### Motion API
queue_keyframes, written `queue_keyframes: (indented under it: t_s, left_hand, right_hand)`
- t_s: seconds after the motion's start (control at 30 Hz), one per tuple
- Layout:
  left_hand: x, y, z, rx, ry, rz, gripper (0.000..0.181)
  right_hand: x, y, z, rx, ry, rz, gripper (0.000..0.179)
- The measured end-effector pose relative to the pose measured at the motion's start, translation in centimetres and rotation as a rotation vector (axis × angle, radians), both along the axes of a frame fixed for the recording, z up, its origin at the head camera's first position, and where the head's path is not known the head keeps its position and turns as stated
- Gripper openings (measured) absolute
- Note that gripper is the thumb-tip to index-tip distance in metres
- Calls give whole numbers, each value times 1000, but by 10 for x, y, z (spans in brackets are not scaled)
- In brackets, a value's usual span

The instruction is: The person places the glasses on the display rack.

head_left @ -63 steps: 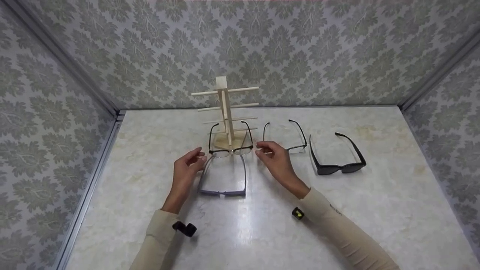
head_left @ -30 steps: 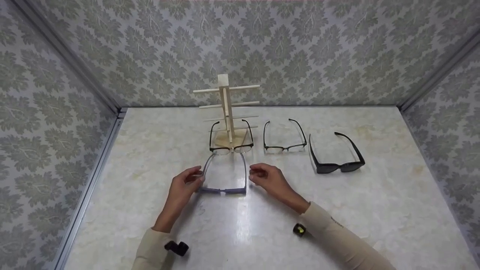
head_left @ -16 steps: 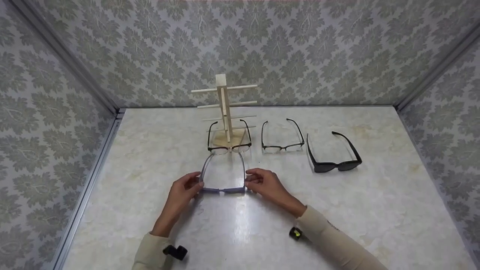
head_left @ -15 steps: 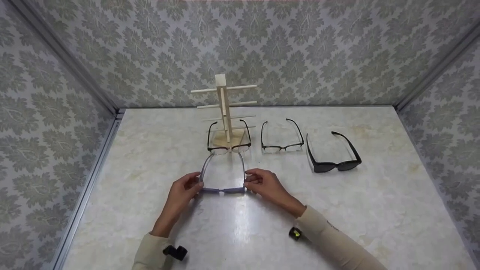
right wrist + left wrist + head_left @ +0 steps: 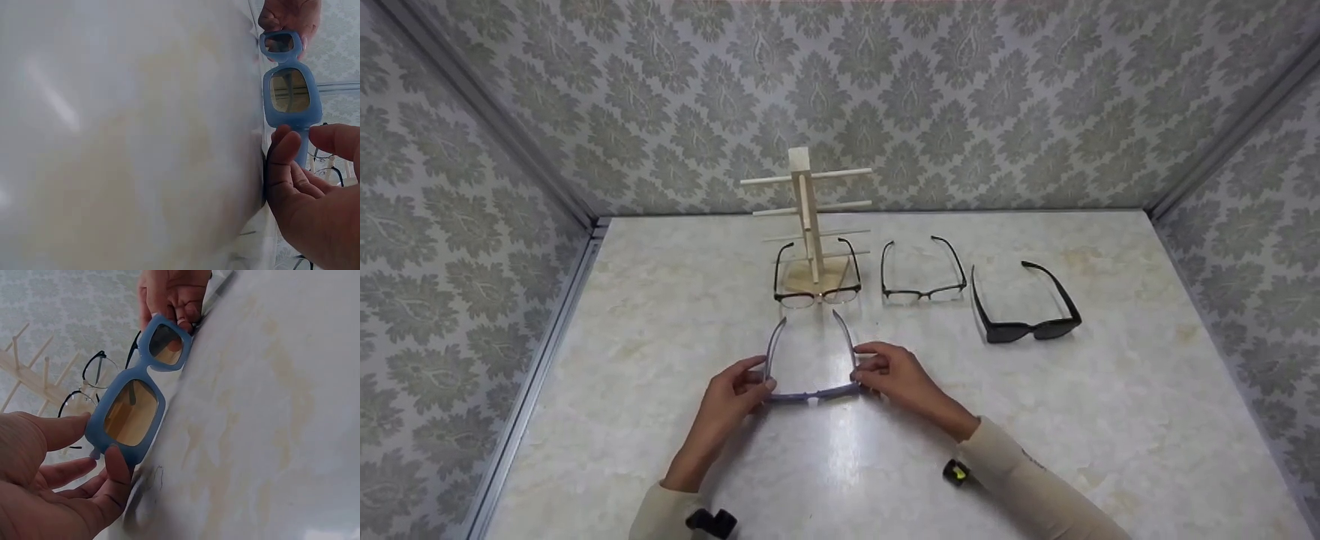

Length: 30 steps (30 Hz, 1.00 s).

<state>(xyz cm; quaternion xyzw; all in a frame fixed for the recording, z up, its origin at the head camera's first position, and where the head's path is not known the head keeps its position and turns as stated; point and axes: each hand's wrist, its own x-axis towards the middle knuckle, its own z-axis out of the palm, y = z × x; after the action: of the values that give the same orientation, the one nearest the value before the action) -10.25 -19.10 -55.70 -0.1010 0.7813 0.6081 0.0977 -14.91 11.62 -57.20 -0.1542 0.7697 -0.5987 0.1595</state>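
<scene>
Blue thick-framed sunglasses (image 5: 834, 391) with amber lenses are between the two hands, their temples unfolded and pointing towards the stand. My left hand (image 5: 729, 399) pinches the left end of the frame near the hinge, thumb on one side and fingers on the other. At the opposite hinge, my right hand (image 5: 901, 379) grips the other end with thumb and fingertips. Both wrist views show the sunglasses' square lenses and blue bridge (image 5: 140, 370) from the front. In the right wrist view, the left hand (image 5: 292, 17) appears beyond the far lens.
Behind the sunglasses stands a wooden display rack (image 5: 804, 217) with several crossbars. Dark half-rim glasses (image 5: 780, 297) sit in front of its base. To the right lie black-framed glasses (image 5: 962, 262) and black sunglasses (image 5: 1011, 332). Patterned walls (image 5: 870, 97) enclose the marbled table (image 5: 660, 300).
Both hands have come back from beside the dark half-rim glasses and taken hold of the blue sunglasses. The sunglasses have shifted slightly towards me, and their temple tips now show apart from the half-rim glasses.
</scene>
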Motion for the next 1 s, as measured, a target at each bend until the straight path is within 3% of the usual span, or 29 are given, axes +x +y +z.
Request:
queue_keyframes:
  t_s: [0.27,0.6,0.8,1.0]
  left_hand:
    - [15,3,1,19,32,-59,60]
    - [24,13,10,-8,102,-171,74]
    - [29,21,17,-35,179,-171,69]
    - [30,26,25,-5,223,-168,67]
  right_hand:
    - [10,13,0,-11,-25,32,48]
    - [22,29,5,-62,-31,1,48]
    - [27,39,11,-102,-34,5,49]
    - [29,44,19,-154,-68,6,51]
